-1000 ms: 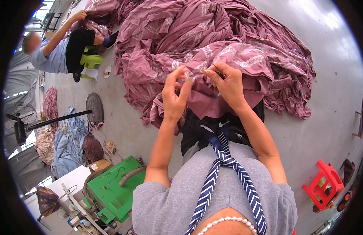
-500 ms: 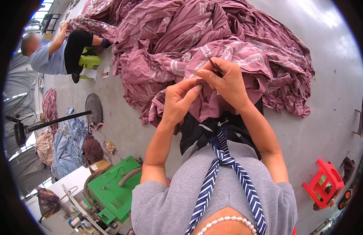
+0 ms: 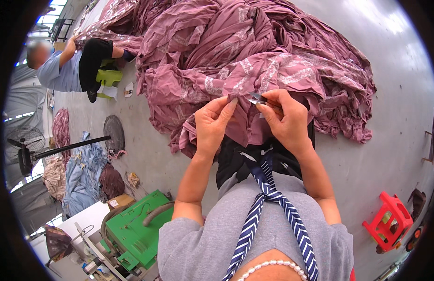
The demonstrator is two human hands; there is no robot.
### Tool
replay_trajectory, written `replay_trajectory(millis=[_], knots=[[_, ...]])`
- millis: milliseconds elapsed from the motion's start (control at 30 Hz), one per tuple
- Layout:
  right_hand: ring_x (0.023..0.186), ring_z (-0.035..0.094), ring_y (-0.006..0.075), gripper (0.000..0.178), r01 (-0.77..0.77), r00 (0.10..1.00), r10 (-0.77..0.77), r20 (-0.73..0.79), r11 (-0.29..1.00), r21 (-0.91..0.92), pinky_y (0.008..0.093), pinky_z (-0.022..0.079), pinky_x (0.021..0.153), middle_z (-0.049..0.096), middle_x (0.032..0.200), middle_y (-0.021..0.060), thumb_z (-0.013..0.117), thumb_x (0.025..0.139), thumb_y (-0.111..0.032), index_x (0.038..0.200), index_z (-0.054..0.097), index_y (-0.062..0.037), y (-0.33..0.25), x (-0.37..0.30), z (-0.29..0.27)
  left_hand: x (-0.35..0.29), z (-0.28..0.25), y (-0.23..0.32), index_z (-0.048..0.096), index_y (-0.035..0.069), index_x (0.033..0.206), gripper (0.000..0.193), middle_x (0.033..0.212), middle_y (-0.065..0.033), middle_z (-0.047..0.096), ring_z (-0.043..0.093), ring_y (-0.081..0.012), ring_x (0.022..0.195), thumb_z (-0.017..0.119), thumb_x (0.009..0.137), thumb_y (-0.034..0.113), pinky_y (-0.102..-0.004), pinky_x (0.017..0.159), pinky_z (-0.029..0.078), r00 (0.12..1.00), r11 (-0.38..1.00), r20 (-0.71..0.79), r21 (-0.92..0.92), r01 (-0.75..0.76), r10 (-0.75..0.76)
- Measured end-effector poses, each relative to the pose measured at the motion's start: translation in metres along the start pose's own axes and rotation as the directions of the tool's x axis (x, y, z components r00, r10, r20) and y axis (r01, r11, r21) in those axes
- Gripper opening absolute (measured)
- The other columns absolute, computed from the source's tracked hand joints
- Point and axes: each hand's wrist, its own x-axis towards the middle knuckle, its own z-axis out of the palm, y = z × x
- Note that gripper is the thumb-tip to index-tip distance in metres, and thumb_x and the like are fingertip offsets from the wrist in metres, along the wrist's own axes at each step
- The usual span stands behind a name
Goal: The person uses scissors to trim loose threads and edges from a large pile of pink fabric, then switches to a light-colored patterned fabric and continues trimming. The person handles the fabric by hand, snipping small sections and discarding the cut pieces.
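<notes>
- The floor is grey and carries most of the things here.
- The heap of pink cloth with whitish patterns lies toward the far edge of the floor; its near edge comes over the black trousers of the person.
- A co-worker sits toward the far left corner of the floor, on a green stool, with one hand at the pink cloth.
- The green machine stands toward the near left corner.
- Blue cloth is piled toward the left edge.
- A red stool is near the right edge.
- The left hand has its fingers pinched on a fold at the near part of the heap.
- The right hand has its fingers closed around the snips.
- The snips, small and metallic, point to the left fingertips, just beside them; whether the blades touch the cloth, I cannot tell.
</notes>
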Motion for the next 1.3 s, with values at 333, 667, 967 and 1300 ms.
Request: replay_trajectory(millis=[333, 667, 967, 1300], knots=[[0.068, 0.063, 0.0092, 0.016, 0.102, 0.993, -0.107, -0.050, 0.991, -0.082, 0.0216, 0.049, 0.061, 0.066, 0.076, 0.0065, 0.070, 0.082, -0.005, 0.093, 0.061, 0.0005, 0.002, 0.004, 0.008, -0.004, 0.004, -0.001, 0.066, -0.003, 0.107, 0.020, 0.088, 0.0008, 0.065, 0.055, -0.0020, 0.074, 0.064, 0.090, 0.007, -0.0154, 0.064, 0.044, 0.999, 1.000, 0.051, 0.018, -0.007, 0.006], [0.061, 0.044, 0.0034, 0.027, 0.070, 0.997, -0.069, -0.018, 0.988, 0.135, 0.0186, 0.035, 0.053, 0.055, 0.075, -0.0014, 0.079, 0.073, -0.012, 0.090, 0.061, -0.0019, 0.003, -0.007, 0.025, 0.007, 0.006, -0.003, 0.062, 0.003, 0.081, 0.009, 0.089, -0.0015, 0.059, 0.054, -0.0063, 0.075, 0.071, 0.082, 0.004, -0.0189, 0.064, 0.043, 0.996, 0.971, 0.086, -0.239, 0.011, 0.010], [0.066, 0.043, 0.0009, 0.012, -0.407, 0.912, 0.249, 0.325, 0.645, 0.647, 0.0167, 0.034, 0.056, 0.051, 0.074, -0.0066, 0.066, 0.088, -0.012, 0.087, 0.059, -0.0024, 0.018, 0.004, 0.004, 0.014, -0.009, 0.004, 0.055, 0.010, 0.083, 0.012, 0.080, 0.0058, 0.056, 0.048, -0.0006, 0.068, 0.065, 0.090, 0.011, -0.0164, 0.061, 0.038, 0.992, 0.958, 0.117, -0.276, 0.082, -0.052], [0.065, 0.038, -0.0014, 0.016, -0.250, 0.967, 0.223, 0.121, 0.761, 0.599, 0.0157, 0.029, 0.056, 0.045, 0.072, -0.0110, 0.064, 0.091, -0.019, 0.088, 0.060, -0.0035, 0.021, 0.015, -0.004, 0.022, -0.012, 0.024, 0.060, 0.000, 0.101, 0.036, 0.091, -0.0033, 0.064, 0.060, -0.0066, 0.081, 0.049, 0.098, 0.034, -0.0215, 0.073, 0.049, 0.874, 0.899, 0.371, -0.180, 0.399, -0.313]])
